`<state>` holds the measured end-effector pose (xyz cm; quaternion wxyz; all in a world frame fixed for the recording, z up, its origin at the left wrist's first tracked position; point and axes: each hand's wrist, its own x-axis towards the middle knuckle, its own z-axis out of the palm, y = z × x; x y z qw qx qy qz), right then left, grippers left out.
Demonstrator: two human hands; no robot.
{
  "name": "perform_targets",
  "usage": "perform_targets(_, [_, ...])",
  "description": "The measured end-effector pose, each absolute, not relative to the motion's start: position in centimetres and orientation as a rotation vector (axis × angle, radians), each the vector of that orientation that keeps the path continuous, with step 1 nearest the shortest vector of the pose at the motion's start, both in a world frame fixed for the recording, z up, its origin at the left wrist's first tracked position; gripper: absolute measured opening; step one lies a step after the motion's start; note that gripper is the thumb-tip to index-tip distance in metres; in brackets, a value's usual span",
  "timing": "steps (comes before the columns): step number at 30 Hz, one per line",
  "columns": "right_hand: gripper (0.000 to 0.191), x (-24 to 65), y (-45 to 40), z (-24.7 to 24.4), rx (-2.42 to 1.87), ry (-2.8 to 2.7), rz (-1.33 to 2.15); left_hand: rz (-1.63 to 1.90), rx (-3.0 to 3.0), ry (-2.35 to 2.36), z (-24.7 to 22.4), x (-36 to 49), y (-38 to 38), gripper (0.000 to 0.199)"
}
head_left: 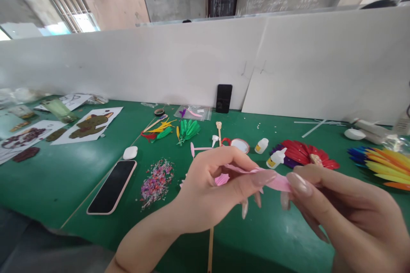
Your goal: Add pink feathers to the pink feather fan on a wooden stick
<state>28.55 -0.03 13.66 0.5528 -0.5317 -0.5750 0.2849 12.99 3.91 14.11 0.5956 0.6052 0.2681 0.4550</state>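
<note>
Between my two hands stretches a pink petal-like strip (279, 182), thin and soft-looking. My left hand (221, 187) pinches it between thumb and index finger, and my right hand (333, 200) pinches its right end the same way. More pink petal-like pieces (221, 179) show behind my left hand, partly hidden by it. Below that hand a thin wooden stick (210, 249) runs toward the table's near edge. Two small white glue bottles (276, 158) (262, 146) are just beyond my hands, one of them tilted.
A green table (128, 230) carries a phone (112, 187), a white case (130, 152), a pile of colourful bits (156, 182), green feathery pieces (188, 131), a red fan-like piece (307, 153) and a yellow-blue one (384, 164). Another phone (224, 98) leans against the white partition (144, 64).
</note>
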Motion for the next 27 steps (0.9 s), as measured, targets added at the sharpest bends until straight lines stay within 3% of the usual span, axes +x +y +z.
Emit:
perform_targets(6, [0.031,29.4,0.3,13.4,-1.264,-1.437,0.661,1.019,1.459,0.645,14.4,12.8,4.3,0.032])
perform_targets(13, [0.026,29.7,0.7,13.0,-1.305,-1.528,0.469,1.165,1.843,0.823,14.1,12.4,4.2,0.009])
perform_targets(18, [0.012,30.5,1.0,13.1,-1.148,-1.742,0.280,1.184,2.094,0.864,14.0,12.1,4.3,0.006])
perform_targets(27, [0.017,30.6,0.8,13.1,-1.145,-1.766,0.193,1.152,2.155,0.799,13.8,12.5,4.2,0.013])
